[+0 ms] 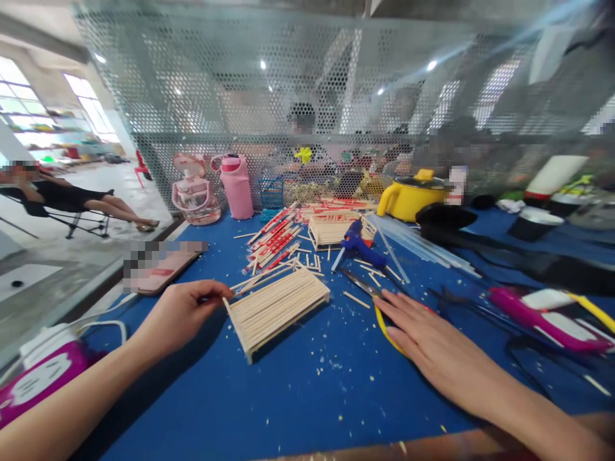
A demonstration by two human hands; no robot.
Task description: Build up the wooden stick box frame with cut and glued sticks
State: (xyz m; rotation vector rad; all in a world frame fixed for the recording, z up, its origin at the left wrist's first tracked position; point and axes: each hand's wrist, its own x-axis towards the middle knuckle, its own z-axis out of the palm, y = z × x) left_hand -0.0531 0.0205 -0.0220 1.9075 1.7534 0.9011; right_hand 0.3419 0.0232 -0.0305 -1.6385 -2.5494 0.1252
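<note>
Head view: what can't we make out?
All in head view:
Pale wooden-stick rack: underside hidden by its slatted top.
Left hand: grip at the rack's corner hidden by overlapping fingers.
Yellow-handled metal scissors: handles partly under the right hand.
Magenta-and-white device: cut off by left edge.
Person behind grey perforated metal screen: hands lost to mesh and blur.

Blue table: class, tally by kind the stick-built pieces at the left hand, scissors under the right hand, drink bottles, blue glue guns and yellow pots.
Stick-built pieces at left hand: 1
Scissors under right hand: 1
Drink bottles: 2
Blue glue guns: 1
Yellow pots: 1
Total: 6
</note>
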